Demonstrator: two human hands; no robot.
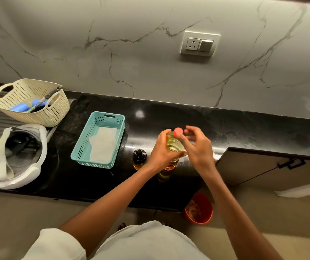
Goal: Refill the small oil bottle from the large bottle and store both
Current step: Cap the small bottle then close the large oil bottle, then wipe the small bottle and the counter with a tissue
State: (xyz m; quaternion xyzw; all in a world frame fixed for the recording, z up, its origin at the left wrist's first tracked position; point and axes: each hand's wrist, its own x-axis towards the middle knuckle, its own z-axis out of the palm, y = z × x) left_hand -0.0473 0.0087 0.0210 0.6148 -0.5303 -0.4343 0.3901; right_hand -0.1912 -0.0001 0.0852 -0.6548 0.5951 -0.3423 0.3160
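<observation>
My left hand (162, 150) wraps round the tall clear plastic bottle of yellow oil (171, 164), which stands upright on the black stone counter (197, 117). My right hand (197, 147) is blurred at the bottle's red cap (178, 132), so I cannot tell whether it pinches. Just to the left stands the small black-capped oil bottle (139, 159), with the teal plastic basket (92, 162) beyond.

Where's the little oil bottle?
In the head view, the small bottle stands on the counter between the blue basket and the large bottle the left hand holds.

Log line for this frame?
left hand grips large bottle | right hand at red cap, grip unclear | small bottle capped, standing on counter
</observation>
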